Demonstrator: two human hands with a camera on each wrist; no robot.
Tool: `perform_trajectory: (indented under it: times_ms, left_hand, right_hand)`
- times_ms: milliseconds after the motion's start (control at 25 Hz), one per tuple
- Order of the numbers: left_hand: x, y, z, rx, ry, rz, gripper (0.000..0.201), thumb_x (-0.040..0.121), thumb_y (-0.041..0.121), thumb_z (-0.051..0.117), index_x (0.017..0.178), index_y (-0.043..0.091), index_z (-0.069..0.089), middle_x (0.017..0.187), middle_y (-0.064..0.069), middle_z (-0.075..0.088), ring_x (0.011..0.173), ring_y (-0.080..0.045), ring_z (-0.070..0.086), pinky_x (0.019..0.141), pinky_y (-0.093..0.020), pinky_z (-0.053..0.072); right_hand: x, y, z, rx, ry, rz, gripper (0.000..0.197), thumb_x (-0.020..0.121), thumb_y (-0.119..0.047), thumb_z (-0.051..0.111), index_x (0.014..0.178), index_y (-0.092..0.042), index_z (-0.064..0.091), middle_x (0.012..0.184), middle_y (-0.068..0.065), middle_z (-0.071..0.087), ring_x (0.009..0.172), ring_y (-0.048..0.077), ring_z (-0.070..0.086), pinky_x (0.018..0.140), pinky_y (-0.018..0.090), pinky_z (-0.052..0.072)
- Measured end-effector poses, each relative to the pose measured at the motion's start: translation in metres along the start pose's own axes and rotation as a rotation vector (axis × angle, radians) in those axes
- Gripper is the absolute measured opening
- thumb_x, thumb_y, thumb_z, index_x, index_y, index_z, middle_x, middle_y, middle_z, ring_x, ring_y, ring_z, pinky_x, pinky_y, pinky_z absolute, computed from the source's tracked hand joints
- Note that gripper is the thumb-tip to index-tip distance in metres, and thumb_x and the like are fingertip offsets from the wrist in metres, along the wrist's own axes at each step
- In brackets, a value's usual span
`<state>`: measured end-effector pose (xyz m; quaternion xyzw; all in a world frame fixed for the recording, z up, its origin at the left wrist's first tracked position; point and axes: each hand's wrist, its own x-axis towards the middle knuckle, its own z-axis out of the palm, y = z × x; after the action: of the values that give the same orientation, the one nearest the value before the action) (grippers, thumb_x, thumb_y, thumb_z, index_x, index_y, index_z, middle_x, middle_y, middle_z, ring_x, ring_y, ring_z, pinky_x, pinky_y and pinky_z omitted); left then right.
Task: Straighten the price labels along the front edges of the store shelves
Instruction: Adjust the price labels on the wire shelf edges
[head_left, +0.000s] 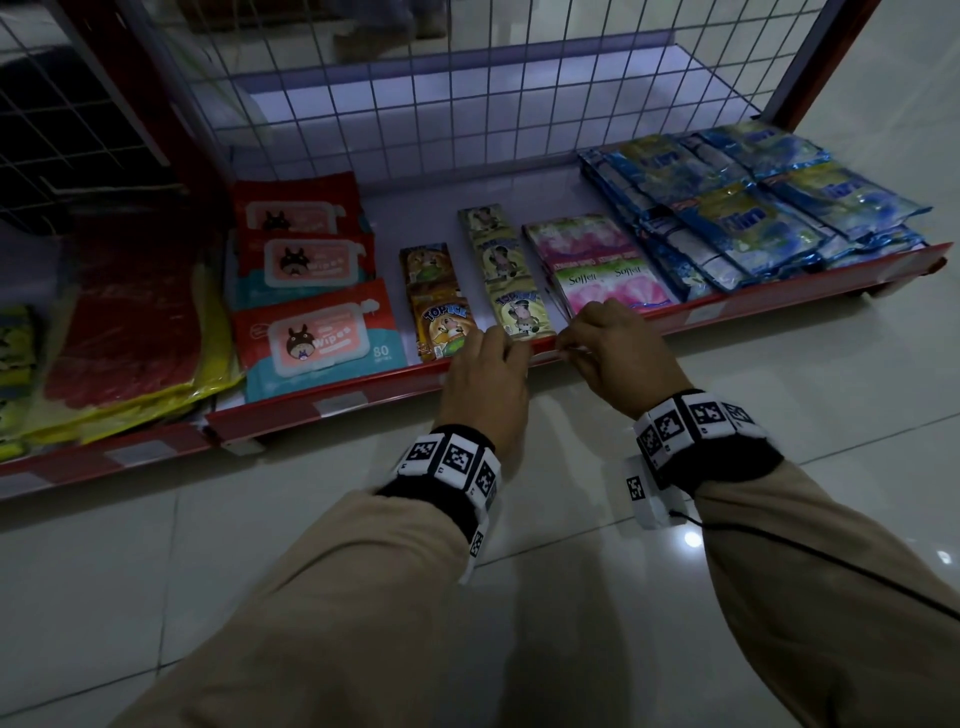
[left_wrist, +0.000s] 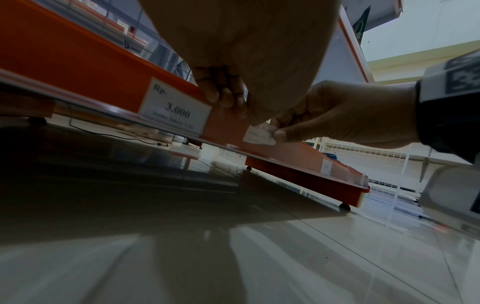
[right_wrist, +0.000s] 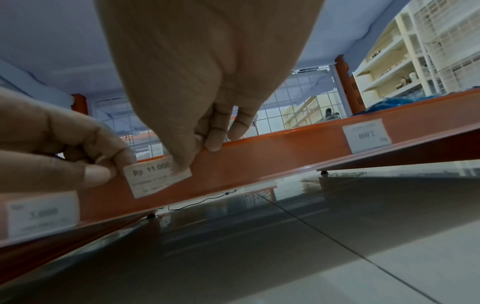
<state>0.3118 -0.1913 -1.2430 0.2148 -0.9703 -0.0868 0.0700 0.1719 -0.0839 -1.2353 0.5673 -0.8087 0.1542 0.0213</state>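
A small white price label (right_wrist: 153, 179) reading "Rp 11.000" lies against the red front rail (right_wrist: 285, 156) of the bottom shelf, slightly askew to it. My left hand (right_wrist: 111, 166) pinches its left end between thumb and forefinger. My right hand (right_wrist: 197, 158) pinches its right end, thumb on the face and fingers (right_wrist: 215, 144) over the rail's top edge. In the head view the left hand (head_left: 511, 353) and right hand (head_left: 563, 348) meet at the rail (head_left: 363, 389), hiding most of the label. In the left wrist view the right hand (left_wrist: 278, 129) grips the label (left_wrist: 259, 136).
A "3.000" label (left_wrist: 176, 109) sits in the rail to the left, and a "2.000" label (right_wrist: 366, 135), upside down, to the right. Wipes packs (head_left: 317, 338), drink sachets (head_left: 514, 306), pink tissue packs (head_left: 608, 286) and blue sachets (head_left: 753, 208) lie on the shelf. Glossy tiled floor (head_left: 260, 545) lies below.
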Motion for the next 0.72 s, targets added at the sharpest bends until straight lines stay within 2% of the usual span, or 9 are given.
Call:
perform_trajectory:
  times_ms: [320,440,720]
  left_hand:
    - [0.0000,-0.0002,0.0014,-0.007,-0.001,-0.007,0.031,0.091,0.009,0.044,0.120,0.013,0.054,0.116,-0.010,0.049,0.109,-0.028,0.040,0.087,-0.034,0.032]
    - [0.0010,-0.0002,0.0009,-0.005,-0.003,-0.009,0.030,0.091,0.010,0.044,0.120,0.012,0.053,0.118,-0.009,0.049,0.109,-0.027,0.040,0.088,-0.034,0.033]
    - [-0.0006,0.0018,-0.0016,0.022,-0.009,-0.012,0.032,0.093,0.012,0.043,0.124,0.013,0.051,0.119,-0.009,0.048,0.111,-0.026,0.039,0.090,-0.035,0.034]
  right_hand:
    - [-0.0010,-0.0009,-0.0018,-0.010,-0.030,0.023,0.016,0.089,-0.017,0.062,0.101,-0.011,0.071,0.097,0.011,0.063,0.090,0.028,0.054,0.069,0.033,0.044]
    - [-0.0021,0.0005,-0.0046,0.022,-0.025,0.046,0.013,0.088,-0.018,0.061,0.098,-0.014,0.068,0.096,0.008,0.064,0.091,0.026,0.054,0.070,0.039,0.049]
    - [-0.0025,-0.0006,-0.0015,-0.029,-0.055,0.061,0.019,0.092,-0.018,0.057,0.104,-0.012,0.069,0.103,0.011,0.063,0.096,0.027,0.053,0.075,0.044,0.049]
